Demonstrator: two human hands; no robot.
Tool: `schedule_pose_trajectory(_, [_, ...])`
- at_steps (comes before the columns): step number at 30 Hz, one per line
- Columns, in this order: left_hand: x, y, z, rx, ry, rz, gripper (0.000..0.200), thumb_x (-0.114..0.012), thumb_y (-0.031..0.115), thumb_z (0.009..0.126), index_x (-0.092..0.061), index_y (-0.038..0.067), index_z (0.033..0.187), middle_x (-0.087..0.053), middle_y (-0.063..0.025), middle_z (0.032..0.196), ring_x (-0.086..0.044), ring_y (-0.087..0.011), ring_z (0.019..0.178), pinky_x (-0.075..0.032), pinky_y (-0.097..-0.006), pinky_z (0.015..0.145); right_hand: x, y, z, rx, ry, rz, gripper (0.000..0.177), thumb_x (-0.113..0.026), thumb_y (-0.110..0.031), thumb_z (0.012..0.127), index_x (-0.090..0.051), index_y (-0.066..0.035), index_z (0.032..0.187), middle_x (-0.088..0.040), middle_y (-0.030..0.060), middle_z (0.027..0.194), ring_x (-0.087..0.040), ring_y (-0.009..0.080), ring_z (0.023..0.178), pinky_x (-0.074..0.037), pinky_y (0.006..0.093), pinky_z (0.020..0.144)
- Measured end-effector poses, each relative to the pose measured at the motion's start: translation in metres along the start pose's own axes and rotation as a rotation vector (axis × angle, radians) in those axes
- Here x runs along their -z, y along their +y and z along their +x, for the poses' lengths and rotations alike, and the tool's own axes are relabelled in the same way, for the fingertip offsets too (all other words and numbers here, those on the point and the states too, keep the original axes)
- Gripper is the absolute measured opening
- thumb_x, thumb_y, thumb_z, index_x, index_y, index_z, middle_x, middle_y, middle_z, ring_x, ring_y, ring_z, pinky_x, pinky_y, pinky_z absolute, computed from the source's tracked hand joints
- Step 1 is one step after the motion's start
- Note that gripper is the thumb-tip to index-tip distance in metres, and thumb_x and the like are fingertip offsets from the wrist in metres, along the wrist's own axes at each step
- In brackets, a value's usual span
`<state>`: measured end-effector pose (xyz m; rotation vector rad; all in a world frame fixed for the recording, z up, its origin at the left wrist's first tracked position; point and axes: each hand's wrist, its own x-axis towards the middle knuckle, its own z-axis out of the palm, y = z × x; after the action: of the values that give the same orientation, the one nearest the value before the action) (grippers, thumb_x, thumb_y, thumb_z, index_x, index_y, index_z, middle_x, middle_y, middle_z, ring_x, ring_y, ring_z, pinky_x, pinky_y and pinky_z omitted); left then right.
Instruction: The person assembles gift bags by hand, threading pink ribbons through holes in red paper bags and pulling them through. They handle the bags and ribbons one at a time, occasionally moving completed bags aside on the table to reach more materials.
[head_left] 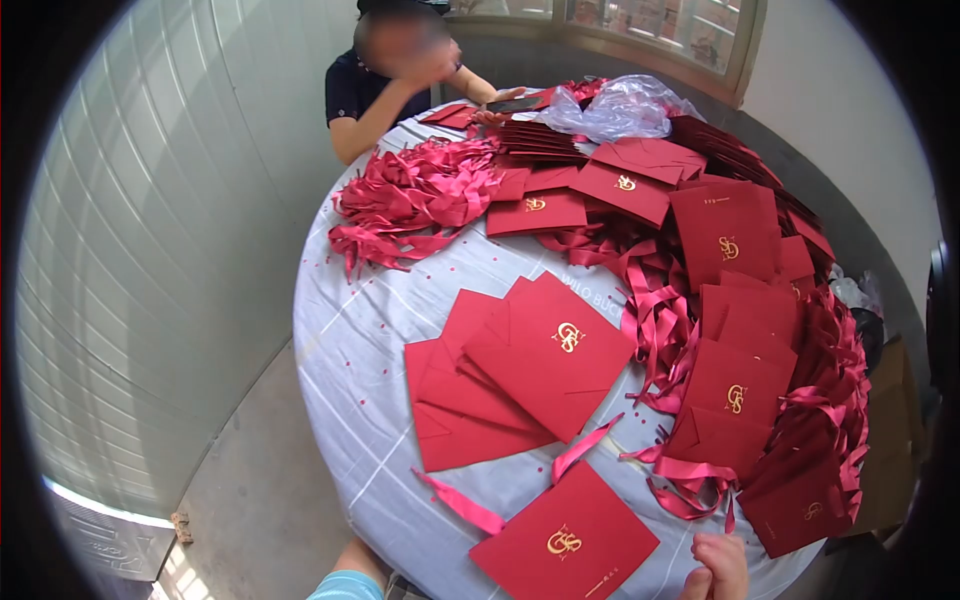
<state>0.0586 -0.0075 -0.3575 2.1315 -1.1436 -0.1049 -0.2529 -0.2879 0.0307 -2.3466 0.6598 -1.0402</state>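
A red paper gift bag [565,535] with a gold monogram lies flat at the near table edge. Pink ribbon [465,505] sticks out past its far side in two loose ends. To its right is my right hand [720,568], fingers curled in; whatever they may hold cannot be made out. Of my left side only a bare forearm [362,562] and a light blue sleeve [345,587] show; the left hand itself is hidden. Just beyond the near bag, a fanned stack of red paper bags [550,350] rests on the pale cloth.
A round table with a grey-white cloth [350,420] carries a heap of pink ribbons [415,200] at the far left. More red bags [730,240] with ribbons line the right side. Clear plastic [625,108] lies at the back. Across the table sits another person [390,100].
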Motion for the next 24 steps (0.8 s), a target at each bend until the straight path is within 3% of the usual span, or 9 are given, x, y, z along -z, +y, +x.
schedule_pose_trajectory(9, [-0.020,-0.029,0.017,0.133,0.041,-0.109,0.033,-0.060,0.010,0.087,-0.063,0.001,0.118,-0.067,-0.0152,0.118,-0.063,-0.0234,0.108,-0.050,-0.0346,0.088,0.001,0.003,0.003,0.022,-0.057,-0.015,0.029,-0.055,-0.022,0.100,-0.062,0.005,0.106,-0.068,0.0211,0.101,-0.065,0.0337,0.092,-0.050,0.0413,0.087])
schedule_pose_trajectory(12, [-0.032,-0.031,0.018,0.179,0.053,-0.156,0.033,-0.060,0.010,0.087,-0.062,0.000,0.119,-0.066,-0.0155,0.118,-0.062,-0.0232,0.108,-0.050,-0.0343,0.088,-0.002,0.004,0.002,-0.065,-0.020,-0.057,0.028,-0.056,-0.021,0.099,-0.064,0.006,0.104,-0.068,0.0213,0.101,-0.065,0.0326,0.091,-0.050,0.0396,0.086])
schedule_pose_trajectory(24, [0.007,-0.051,0.004,0.340,0.082,-0.196,0.033,-0.059,0.009,0.087,-0.061,-0.001,0.119,-0.066,-0.0167,0.118,-0.061,-0.0228,0.110,-0.048,-0.0332,0.090,-0.007,-0.002,0.011,-0.044,-0.022,0.002,0.026,-0.057,-0.019,0.097,-0.067,0.004,0.098,-0.070,0.0186,0.095,-0.066,0.0318,0.087,-0.051,0.0401,0.082])
